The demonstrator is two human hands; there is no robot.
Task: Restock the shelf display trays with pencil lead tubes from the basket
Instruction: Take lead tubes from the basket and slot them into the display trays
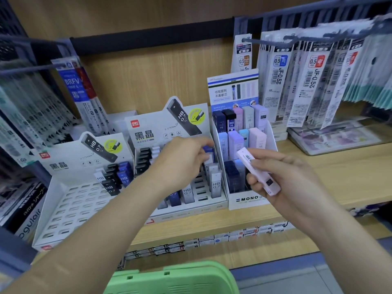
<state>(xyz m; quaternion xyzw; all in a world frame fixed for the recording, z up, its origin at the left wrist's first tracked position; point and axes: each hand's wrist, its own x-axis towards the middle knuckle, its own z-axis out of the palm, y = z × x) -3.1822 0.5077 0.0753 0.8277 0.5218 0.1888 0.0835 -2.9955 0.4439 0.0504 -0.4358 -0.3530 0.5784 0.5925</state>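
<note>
**Two hands, two tubes at the shelf**

You stand at a long wooden shelf [339,177]. Packs of pen refills [307,81] hang above it on the right.

Three white trays sit side by side on the shelf. The left tray [63,200] has only a few black, white and blue tubes at its back right. The middle tray [201,209] has more tubes in it. The MONO tray [248,199] on the right holds pale pink, purple and blue tubes.

The green basket [174,276] is low down, right below your arms.

Your left hand [182,160] reaches into the middle tray. Its fingers curl round a blue-topped tube [209,151] at the right side of the tray, though this part is blurry.

Your right hand [282,177] holds a pink tube [257,172] tight, tilted, just in front of the MONO tray.
</note>
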